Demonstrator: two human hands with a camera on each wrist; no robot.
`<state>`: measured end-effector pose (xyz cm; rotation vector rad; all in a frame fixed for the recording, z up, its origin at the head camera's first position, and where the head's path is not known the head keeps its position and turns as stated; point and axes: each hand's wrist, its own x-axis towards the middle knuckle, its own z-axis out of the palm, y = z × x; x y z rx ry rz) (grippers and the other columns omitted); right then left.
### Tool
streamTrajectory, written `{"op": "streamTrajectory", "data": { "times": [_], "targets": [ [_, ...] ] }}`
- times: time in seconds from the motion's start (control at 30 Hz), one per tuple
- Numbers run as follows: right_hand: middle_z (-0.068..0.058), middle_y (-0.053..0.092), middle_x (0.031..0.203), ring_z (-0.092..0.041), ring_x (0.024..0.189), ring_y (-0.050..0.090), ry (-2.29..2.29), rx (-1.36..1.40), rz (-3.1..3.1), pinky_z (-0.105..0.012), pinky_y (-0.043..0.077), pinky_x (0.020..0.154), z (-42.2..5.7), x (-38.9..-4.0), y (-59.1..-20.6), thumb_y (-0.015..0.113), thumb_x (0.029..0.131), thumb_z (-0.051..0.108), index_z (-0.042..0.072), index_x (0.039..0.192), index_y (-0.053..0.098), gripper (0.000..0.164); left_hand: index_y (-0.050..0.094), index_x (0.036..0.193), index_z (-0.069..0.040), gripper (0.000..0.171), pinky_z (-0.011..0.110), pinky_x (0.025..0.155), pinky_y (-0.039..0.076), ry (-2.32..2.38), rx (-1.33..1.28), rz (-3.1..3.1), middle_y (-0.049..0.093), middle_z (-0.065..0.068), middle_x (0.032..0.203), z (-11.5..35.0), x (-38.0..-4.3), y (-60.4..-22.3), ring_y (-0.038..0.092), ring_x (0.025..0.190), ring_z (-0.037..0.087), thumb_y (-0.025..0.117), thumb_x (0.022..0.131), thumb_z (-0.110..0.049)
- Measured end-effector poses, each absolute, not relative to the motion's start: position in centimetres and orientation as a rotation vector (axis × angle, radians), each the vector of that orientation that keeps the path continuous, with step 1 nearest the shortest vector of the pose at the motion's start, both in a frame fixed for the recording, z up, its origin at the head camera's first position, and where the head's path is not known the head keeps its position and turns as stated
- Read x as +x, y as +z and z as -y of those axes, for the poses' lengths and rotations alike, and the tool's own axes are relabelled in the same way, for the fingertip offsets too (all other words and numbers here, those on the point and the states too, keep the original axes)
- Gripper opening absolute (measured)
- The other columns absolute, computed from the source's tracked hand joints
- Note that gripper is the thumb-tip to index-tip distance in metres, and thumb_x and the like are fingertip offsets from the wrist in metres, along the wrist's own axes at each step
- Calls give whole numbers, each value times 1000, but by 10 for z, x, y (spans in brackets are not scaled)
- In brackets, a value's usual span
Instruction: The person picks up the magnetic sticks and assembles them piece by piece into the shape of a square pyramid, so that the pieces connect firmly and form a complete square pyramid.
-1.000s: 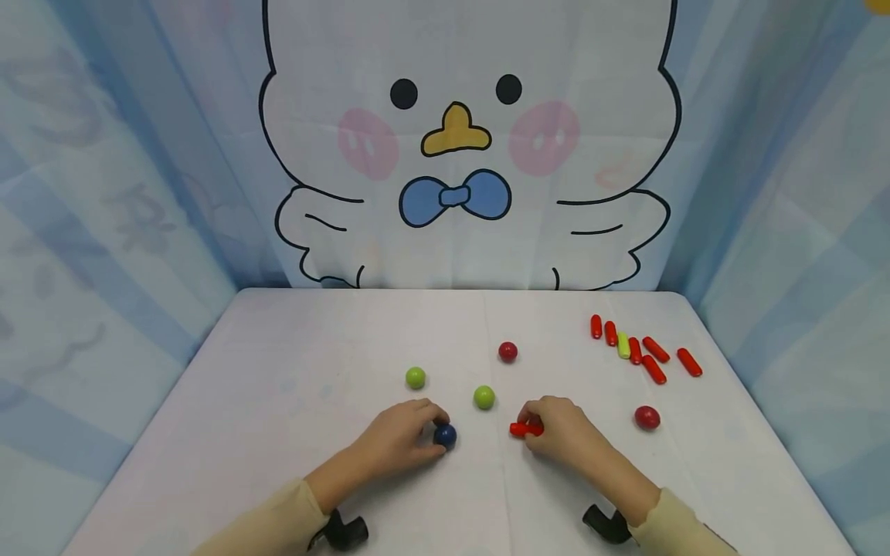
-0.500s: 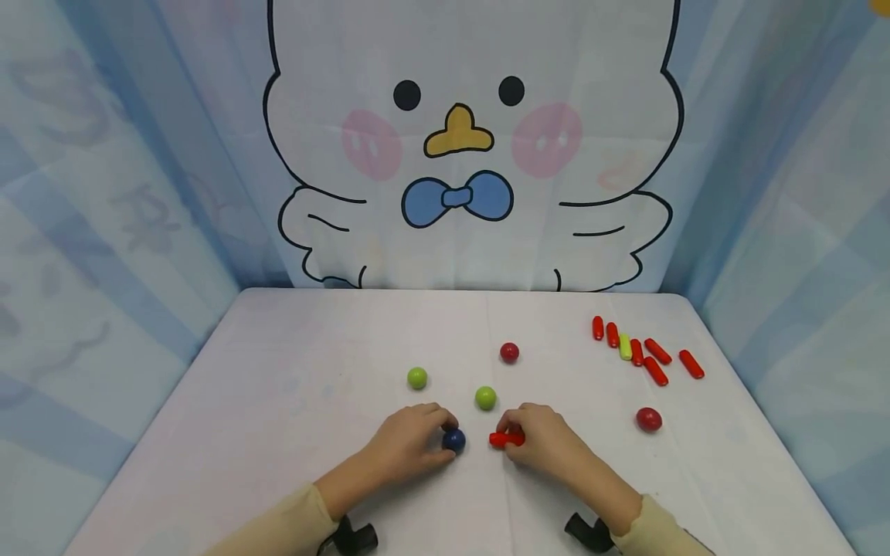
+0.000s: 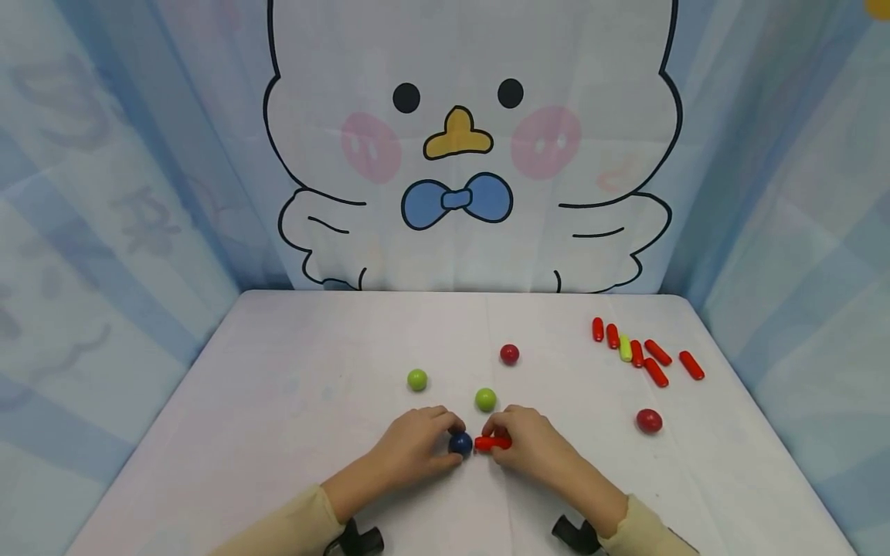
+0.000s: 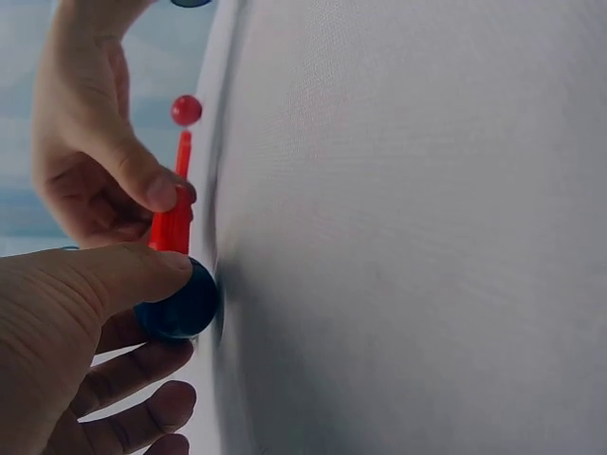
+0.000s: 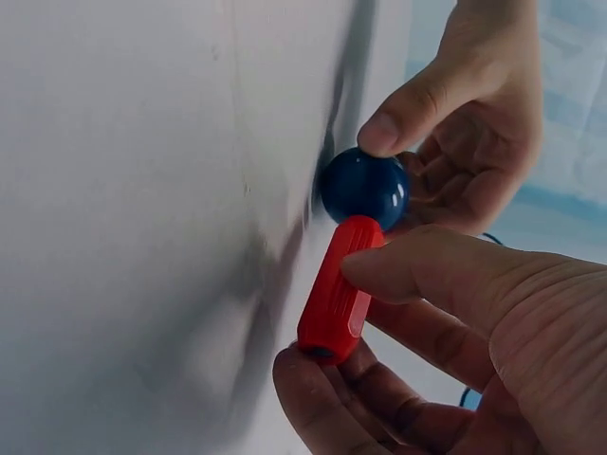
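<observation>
Thumb and fingers of my left hand (image 3: 412, 446) pinch a dark blue ball (image 3: 460, 444) low over the white table. Facing it, my right hand (image 3: 534, 445) pinches a short red rod (image 5: 334, 301) with grooved sides, its long side lying sideways in the head view. The rod's left end is right up against the ball or a hair away; I cannot tell whether they touch. A dark spot shows at the rod's other end in the right wrist view. Just beyond the hands lies a green ball (image 3: 485, 399).
Another green ball (image 3: 417, 379) lies farther back left, and a red ball (image 3: 510, 354) behind the middle. On the right is a second red ball (image 3: 650, 421). Several red rods (image 3: 656, 372) and one yellow-green rod (image 3: 625, 347) lie at the back right of the table (image 3: 292, 363).
My right hand has moved left with the red rod, while my left hand has shifted slightly right with the blue ball. The gap between rod and ball has nearly vanished.
</observation>
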<state>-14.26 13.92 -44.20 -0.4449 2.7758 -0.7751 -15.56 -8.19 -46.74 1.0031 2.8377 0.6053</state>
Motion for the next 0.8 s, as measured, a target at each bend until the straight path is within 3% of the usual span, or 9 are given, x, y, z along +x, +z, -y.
{"op": "streamTrajectory", "data": {
  "times": [0.8],
  "targets": [
    [2, 64, 85, -14, 77, 56, -837, -507, -2766, -32, 53, 71, -140, -141, -445, 83, 80, 3, 10, 97, 73, 21, 71, 118, -20, 39, 29, 89, 56, 600, 970, -2839, 71, -9, 109, 78, -154, -466, 66, 97, 5, 86, 85, -34]
  ]
}}
